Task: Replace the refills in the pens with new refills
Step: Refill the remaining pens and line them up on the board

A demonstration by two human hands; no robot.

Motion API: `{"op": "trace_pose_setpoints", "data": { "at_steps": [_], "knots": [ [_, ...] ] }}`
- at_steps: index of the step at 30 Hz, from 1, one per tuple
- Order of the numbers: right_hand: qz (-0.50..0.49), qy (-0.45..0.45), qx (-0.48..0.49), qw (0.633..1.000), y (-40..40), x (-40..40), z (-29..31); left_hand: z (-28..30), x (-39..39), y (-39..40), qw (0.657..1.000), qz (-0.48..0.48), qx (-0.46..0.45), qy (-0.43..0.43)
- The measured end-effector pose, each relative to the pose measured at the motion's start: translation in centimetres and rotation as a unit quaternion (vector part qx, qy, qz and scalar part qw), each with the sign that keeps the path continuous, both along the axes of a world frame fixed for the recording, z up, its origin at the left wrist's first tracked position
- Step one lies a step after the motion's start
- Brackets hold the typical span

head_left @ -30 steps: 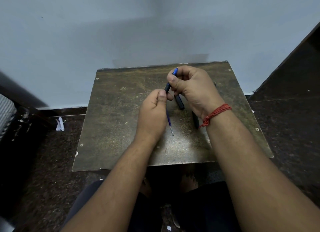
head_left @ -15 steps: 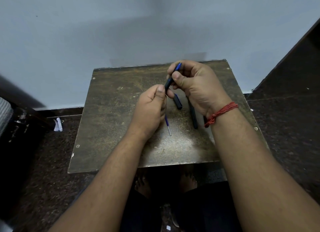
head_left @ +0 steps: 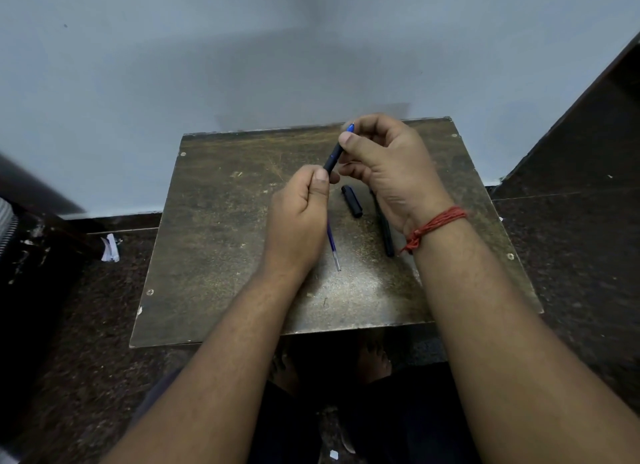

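Gripping the dark pen barrel (head_left: 333,157) between thumb and curled fingers of the right hand (head_left: 388,173), blue end up and away, above the far half of the small brown table (head_left: 221,242). Closing the left hand (head_left: 298,218) in a loose fist around the refill (head_left: 333,247), thumb on top, right at the barrel's lower mouth; blue ink tube and clear tail sticking out below the fist, over the tabletop.

Best handled, judging from this pose, by keeping barrel and refill on one straight line, holding the barrel steady and sliding the refill along its axis rather than bending it. Worth pinching close to the mouth, since a thin tube flexes easily. Worth avoiding any twist that could kink the tube.

Lying on the table just right of the left hand: a short black cap (head_left: 352,201). Beside it, partly under the right wrist, another dark pen (head_left: 385,233).

Impossible to tell whether the refill is going in or coming out, or whether it is old or new. Hidden inside the fist: the junction of refill and barrel. Covered by the right fingers: most of the barrel's upper end.
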State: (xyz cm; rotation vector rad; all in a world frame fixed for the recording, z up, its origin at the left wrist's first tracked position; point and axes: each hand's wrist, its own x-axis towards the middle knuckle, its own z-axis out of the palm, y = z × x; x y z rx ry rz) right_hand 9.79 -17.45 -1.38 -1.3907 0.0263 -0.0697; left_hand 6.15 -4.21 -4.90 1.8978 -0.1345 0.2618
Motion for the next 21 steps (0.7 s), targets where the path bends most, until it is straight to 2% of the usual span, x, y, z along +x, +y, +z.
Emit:
{"op": "trace_pose_setpoints", "data": {
  "at_steps": [5,10,15,21],
  "knots": [
    [-0.023,0.029,0.022,0.999,-0.2,0.0,0.2,0.6,-0.4,-0.5,1.0,0.003,-0.006,-0.003],
    [-0.029,0.042,0.056,0.997,-0.2,0.1,0.1,0.1,-0.2,-0.5,0.999,0.011,0.023,-0.022],
    [-0.037,0.034,0.032,0.998,0.2,0.0,-0.1,-0.3,-0.1,-0.5,0.997,0.002,0.066,-0.05],
    [0.002,0.039,0.088,0.995,-0.3,-0.1,0.2,-0.5,-0.1,-0.6,0.998,0.011,0.037,-0.046]
  ]
}}
